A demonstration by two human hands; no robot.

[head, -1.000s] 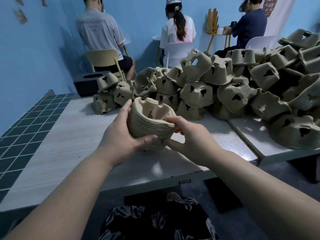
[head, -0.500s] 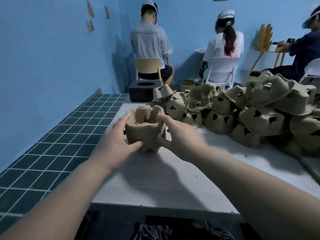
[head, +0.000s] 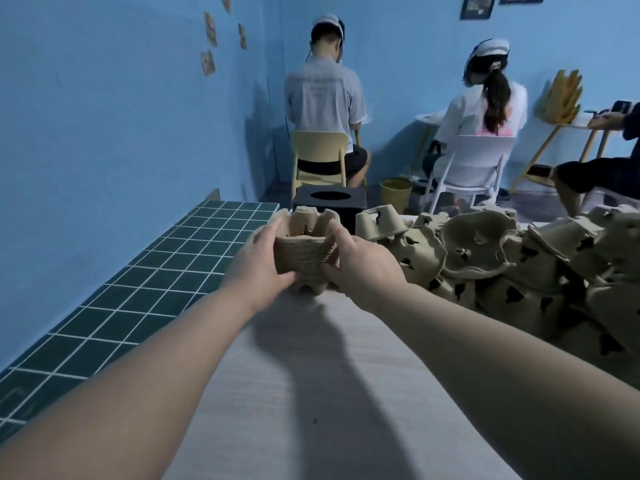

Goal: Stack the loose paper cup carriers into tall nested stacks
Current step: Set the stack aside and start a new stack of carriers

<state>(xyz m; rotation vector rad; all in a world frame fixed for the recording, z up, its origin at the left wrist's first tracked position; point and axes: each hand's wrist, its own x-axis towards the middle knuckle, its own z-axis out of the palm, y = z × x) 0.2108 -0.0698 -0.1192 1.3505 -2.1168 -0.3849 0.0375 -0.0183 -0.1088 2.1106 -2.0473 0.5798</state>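
I have the nested stack of tan moulded-pulp cup carriers (head: 306,252) clasped between both hands, well out ahead of me at the far end of the pale wood-grain table (head: 311,393). My left hand (head: 258,268) wraps its left flank, thumb curled across the near face; my right hand (head: 360,268) grips the opposite flank, fingers round the side. Neither hand is free. The stack stands upright, its long axis vertical, open cups facing up, and its feet look to be touching the tabletop or just above it; I cannot tell which.

What matters next lies to the right of my right hand: the heap of loose tan pulp carriers (head: 502,261), tumbled at all angles, starts just beside that hand and spreads away rightward. So the right hand is plainly the nearer one for fetching the next carrier, while the left could steady the stack. I judge the stack needs setting down firmly first, since a new carrier must come straight down along that vertical axis to nest.

Just beyond my fingertips sits a black box with an oval hole (head: 329,200).
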